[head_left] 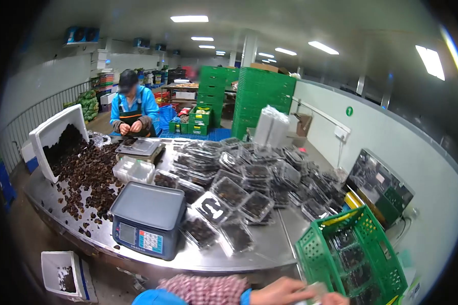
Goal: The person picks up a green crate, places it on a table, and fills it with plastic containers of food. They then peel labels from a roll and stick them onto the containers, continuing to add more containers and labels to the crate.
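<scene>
At the bottom edge, my left hand [282, 291] has its fingers bent around a small pale item [316, 292], blurred and partly cut off. My right hand [335, 299] is at the other side of that item, mostly cut off by the frame. Just right of both hands stands a green crate [310, 254] with clear packs of dark contents [352, 256] inside. Further left on the metal table [259, 260] lie more filled clear packs [236, 235] beside a grey scale [147, 206].
Loose dark pieces [94, 165] spread from a tipped white box [45, 129]. A co-worker in blue [148, 105] stands across the table. Many packs [259, 173] are heaped mid-table. A sealing machine [379, 183] stands right; a white bin [53, 260] is on the floor.
</scene>
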Tool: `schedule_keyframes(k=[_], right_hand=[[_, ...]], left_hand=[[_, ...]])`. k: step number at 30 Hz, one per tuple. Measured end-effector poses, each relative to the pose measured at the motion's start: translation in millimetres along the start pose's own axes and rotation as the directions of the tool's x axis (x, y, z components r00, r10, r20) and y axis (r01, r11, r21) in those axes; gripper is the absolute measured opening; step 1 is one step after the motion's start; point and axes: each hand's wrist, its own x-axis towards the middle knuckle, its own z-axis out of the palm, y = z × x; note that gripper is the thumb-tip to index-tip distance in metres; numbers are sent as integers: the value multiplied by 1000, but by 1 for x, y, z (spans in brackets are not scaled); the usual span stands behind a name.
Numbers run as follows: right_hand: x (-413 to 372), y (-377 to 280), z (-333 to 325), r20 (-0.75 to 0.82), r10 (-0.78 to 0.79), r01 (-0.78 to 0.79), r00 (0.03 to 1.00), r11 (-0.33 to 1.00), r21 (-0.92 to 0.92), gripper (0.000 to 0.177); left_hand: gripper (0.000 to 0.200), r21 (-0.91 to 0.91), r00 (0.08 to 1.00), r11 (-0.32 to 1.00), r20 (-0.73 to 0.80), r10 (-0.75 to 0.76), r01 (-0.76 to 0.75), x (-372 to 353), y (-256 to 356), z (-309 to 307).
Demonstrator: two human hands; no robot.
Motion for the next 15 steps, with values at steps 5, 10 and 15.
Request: schedule_keyframes(k=[5,10,15], right_hand=[[30,-69,-126,-78,9,9,997,974,226,23],[71,-66,-181,110,192,-219,975,911,350,16],[125,31,-177,392,539,-664,745,542,515,13]], left_hand=[[30,-115,889,883,-106,446,-456,138,91,9],[24,-214,909,889,9,416,-405,186,89,22],[28,-290,970,951,183,161,-104,177,-8,36]])
